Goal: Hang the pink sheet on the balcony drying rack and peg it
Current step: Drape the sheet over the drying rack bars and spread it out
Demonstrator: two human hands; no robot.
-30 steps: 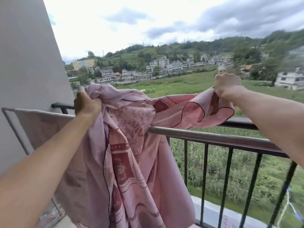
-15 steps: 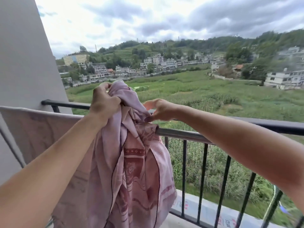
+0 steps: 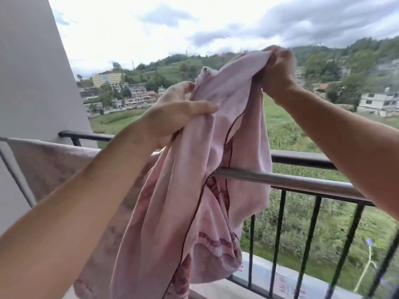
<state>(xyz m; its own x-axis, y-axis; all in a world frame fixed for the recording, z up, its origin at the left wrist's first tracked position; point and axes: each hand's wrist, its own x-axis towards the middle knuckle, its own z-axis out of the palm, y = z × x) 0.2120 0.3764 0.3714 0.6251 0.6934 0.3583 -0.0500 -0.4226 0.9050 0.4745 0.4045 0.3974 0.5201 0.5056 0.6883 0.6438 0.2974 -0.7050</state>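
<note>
Pink sheet [image 3: 190,190] hangs bunched in mid-air over the balcony edge, gripped by both of the person's bare hands. The left hand [image 3: 172,117] is clenched around a thick gather of the cloth, thumb stretched across the front of the fold and fingers wrapped behind it. The right hand [image 3: 278,70] is raised higher and further out, fist closed on an upper edge of the fabric, so the cloth runs taut in a short slope between the two grips. From the left hand the bulk of the sheet falls in long folds, showing a dark red piping line and a darker red patterned band low down. Part of the cloth drapes over the silver rail [image 3: 285,180] of the drying rack, which runs across to the right just inside the black balcony railing [image 3: 302,157]; the rest of the sheet is still gathered rather than spread along the bar. To the left, another stretch of pale pink fabric [image 3: 49,160] lies flat over the rack near the grey wall [image 3: 28,83]; whether it belongs to the same sheet cannot be told. Black vertical bars of the railing stand below the rail on the right. Beyond them lie green fields [image 3: 287,130], a cluster of buildings on a hillside and a cloudy sky.
</note>
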